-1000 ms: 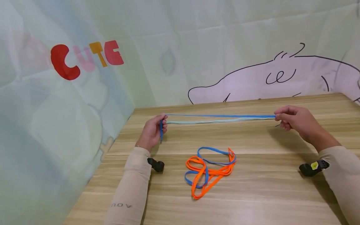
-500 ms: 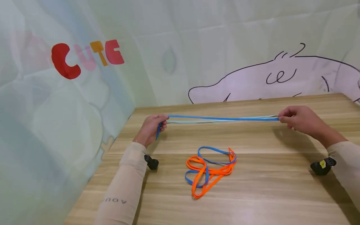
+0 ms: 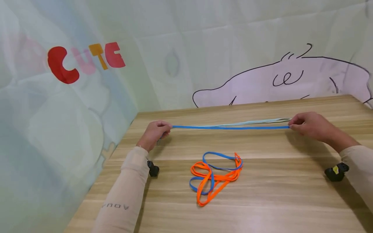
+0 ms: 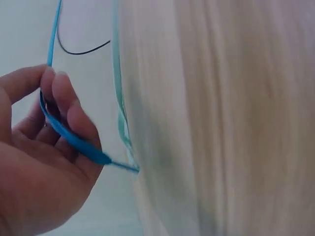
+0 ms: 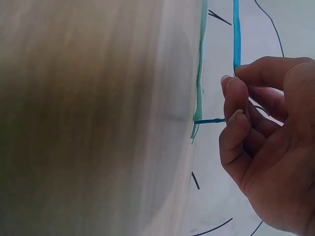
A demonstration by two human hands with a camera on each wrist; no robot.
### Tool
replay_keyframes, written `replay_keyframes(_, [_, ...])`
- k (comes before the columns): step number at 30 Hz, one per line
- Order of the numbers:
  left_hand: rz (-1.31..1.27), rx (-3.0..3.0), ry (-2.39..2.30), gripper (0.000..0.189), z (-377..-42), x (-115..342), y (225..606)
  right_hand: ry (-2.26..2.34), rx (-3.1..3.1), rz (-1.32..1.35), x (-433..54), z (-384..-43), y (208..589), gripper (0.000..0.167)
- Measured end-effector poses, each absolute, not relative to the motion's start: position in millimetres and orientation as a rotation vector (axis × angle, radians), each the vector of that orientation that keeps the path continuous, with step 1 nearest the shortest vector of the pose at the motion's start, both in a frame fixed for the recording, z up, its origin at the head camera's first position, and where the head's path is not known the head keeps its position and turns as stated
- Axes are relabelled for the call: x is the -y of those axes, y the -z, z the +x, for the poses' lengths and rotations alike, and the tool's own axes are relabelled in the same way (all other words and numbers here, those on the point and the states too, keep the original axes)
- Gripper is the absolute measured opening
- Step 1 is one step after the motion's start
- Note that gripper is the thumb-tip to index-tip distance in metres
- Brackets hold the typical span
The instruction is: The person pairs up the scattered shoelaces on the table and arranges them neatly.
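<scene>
A flat blue shoelace [image 3: 233, 127] is stretched straight between the two hands in the head view. My left hand [image 3: 155, 133] pinches it between thumb and fingertips. A short tail of the blue lace [image 4: 78, 142] crosses below those fingers in the left wrist view. At the other side, my right hand [image 3: 310, 125] pinches the lace between thumb and index finger, and a thin tipped end [image 5: 210, 120] sticks out beneath its fingers. Just behind the blue lace lies a folded pale mint shoelace [image 3: 253, 122] on the table.
Nearer on the wooden table [image 3: 262, 200] lies a loose pile: an orange shoelace [image 3: 224, 177] tangled with another blue shoelace [image 3: 221, 155]. A printed cloth backdrop [image 3: 163, 48] stands behind and to the left of the table.
Both hands have drawn the blue lace slightly closer and pulled it straight, so it now crosses in front of the mint lace. The right hand has shifted a little right. The pile has stayed put.
</scene>
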State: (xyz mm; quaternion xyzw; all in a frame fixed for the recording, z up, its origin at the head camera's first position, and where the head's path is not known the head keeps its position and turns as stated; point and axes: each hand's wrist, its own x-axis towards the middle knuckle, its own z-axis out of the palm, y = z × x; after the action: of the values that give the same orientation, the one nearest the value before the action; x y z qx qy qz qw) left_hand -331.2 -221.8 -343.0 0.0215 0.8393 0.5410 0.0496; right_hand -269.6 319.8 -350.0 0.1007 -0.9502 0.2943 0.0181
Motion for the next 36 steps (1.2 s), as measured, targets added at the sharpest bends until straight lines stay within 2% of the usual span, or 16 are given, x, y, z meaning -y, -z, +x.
replay_keyframes(18, [0.156,-2.731,-1.337,0.024,-337.3,228.3,343.8,-0.846,2.993,0.371,-328.9,-272.8,358.7,0.012])
replay_keyframes(36, [0.093,-2.667,-1.285,0.023,-339.8,235.5,343.0,-0.781,3.05,0.373,-326.7,-272.1,359.3,0.012])
